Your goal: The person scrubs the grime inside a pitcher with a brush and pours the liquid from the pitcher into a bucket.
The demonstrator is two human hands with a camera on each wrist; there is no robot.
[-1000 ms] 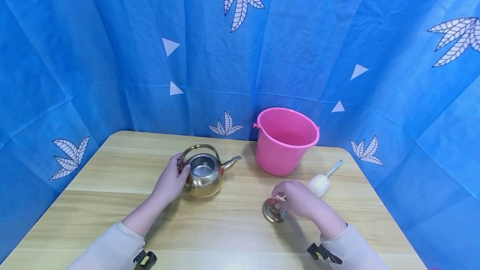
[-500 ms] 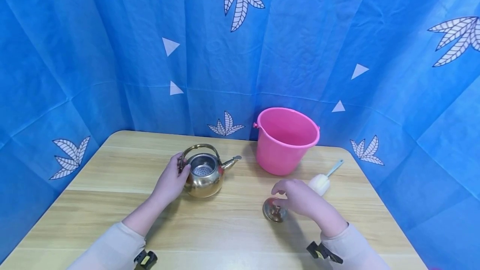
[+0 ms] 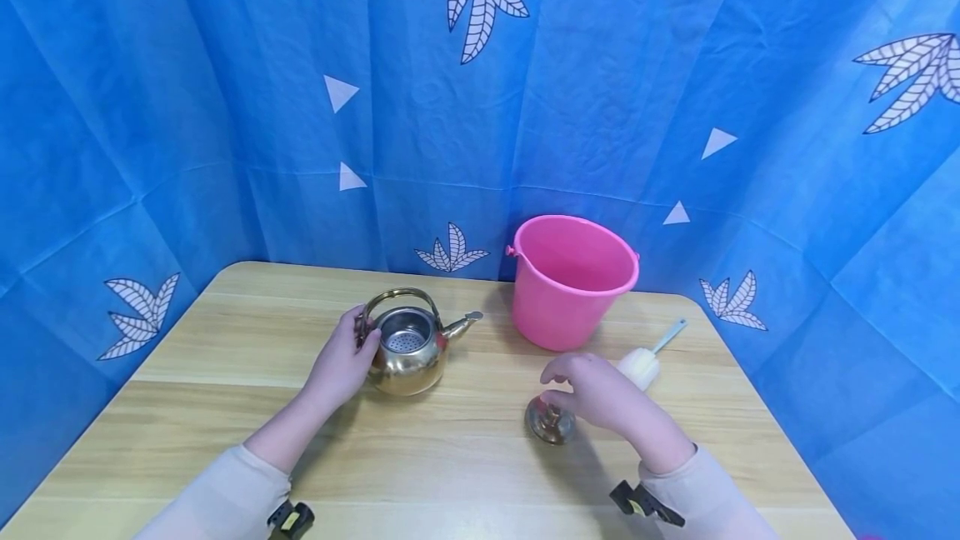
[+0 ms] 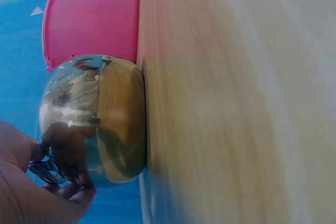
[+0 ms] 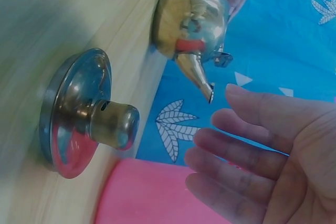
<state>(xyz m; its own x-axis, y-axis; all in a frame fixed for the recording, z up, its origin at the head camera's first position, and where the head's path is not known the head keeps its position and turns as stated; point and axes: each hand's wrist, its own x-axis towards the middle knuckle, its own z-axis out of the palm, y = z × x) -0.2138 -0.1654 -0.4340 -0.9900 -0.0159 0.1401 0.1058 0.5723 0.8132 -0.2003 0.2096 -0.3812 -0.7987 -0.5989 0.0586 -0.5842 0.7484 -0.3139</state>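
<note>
A gold-coloured metal kettle [image 3: 408,373] stands on the table without its lid, its perforated strainer [image 3: 406,342] showing inside and its spout toward the right. My left hand [image 3: 341,365] grips the left base of the kettle's arched handle, fingers curled round it; the left wrist view shows this hand [image 4: 37,182] against the shiny body. To the right, the kettle lid [image 3: 551,425] lies on the wood with its knob up. My right hand [image 3: 600,394] hovers just over the lid. In the right wrist view its fingers are loosely extended, apart from the knob [image 5: 116,124].
A pink bucket [image 3: 555,307] stands at the back edge of the table, right of the spout. Beside my right hand lies a white sponge brush [image 3: 640,367] with a pale blue handle. Blue patterned curtains [image 3: 442,123] enclose the wooden table [image 3: 435,473].
A second ago my right fingers held the lid's knob; they have let go and lifted slightly away. The lid stays on the table. My left hand and the kettle have not moved.
</note>
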